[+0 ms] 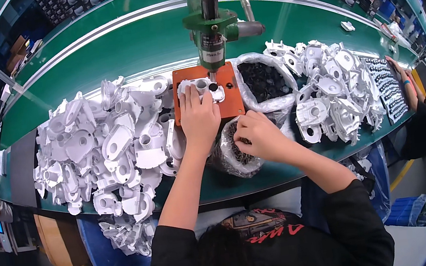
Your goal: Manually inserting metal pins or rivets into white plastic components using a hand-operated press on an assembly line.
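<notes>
**A:** Two hands to log. Item one?

**B:** From my remote seat: the left hand (199, 114), centre of the frame, lies palm-down with fingers spread flat, pressing a white plastic housing (200, 88) onto the orange fixture plate (230, 101). I judge the flat press is there to keep the part seated squarely under the green press head (213, 30), which hangs right above it.

**A:** Orientation of the housing?

**B:** Its long axis runs left to right across the plate; the round socket opens upward, toward the press spindle. A small dark piece sits at its right end.

**A:** Item two?

**B:** The right hand (259, 136), just right of centre, fingers curled down into a clear bag of small black parts (237, 154) at the bench's near edge. Whether they pinch a piece, I cannot tell.

**A:** Surroundings?

**B:** A heap of white housings (102, 147) at centre left, close by the left hand; a second heap (328, 91) at right; another bag of black parts (265, 80) beside the plate; the green bench (132, 47); a co-worker's hand (402, 76) at far right.
</notes>
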